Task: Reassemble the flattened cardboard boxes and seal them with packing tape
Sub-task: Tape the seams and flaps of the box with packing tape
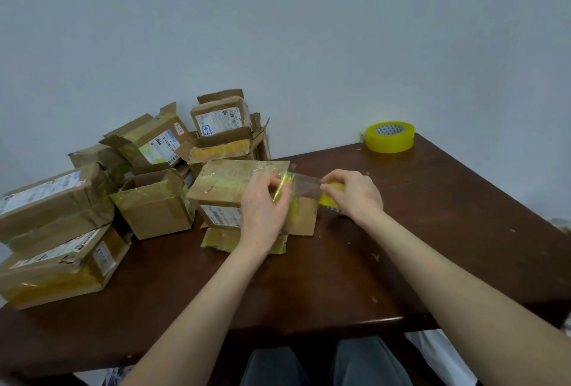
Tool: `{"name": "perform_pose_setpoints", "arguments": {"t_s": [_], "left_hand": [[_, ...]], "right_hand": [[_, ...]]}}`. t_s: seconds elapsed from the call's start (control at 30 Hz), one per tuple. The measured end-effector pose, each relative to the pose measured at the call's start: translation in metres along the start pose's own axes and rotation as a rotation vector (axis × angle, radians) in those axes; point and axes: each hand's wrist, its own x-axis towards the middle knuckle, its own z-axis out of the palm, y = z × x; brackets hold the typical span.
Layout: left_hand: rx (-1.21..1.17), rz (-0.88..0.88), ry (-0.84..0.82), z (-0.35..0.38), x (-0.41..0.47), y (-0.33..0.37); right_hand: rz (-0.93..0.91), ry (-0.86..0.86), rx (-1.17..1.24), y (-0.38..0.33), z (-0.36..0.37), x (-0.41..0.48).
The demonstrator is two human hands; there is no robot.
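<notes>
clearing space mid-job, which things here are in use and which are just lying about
In use: box being taped, tape strip, tape roll in right hand, left hand pinching the strip.
Lying about: spare tape roll at the table corner, pile of other boxes.

I sit at a dark brown wooden table [340,277], its glossy top scuffed with small pale nicks. A plain grey-blue wall [278,30] rises just behind its far edge. The light is soft and even.

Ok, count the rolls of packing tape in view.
2. The far roll lies on the table's back corner; the near roll is gripped by the right hand. Others may be hidden.
</notes>
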Motion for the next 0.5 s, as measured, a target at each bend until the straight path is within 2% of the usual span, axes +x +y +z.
{"name": "perform_pose_setpoints", "arguments": {"t_s": [0.33,0.5], "left_hand": [[-0.041,0.153,-0.068,-0.01,-0.006,0.007],[0.027,0.1,-0.165,-0.01,0.002,0.011]], "right_hand": [[0.08,0.06,0.022,-0.014,0.004,-0.008],[0.083,0.055,0.024,-0.015,0.001,-0.009]]}}
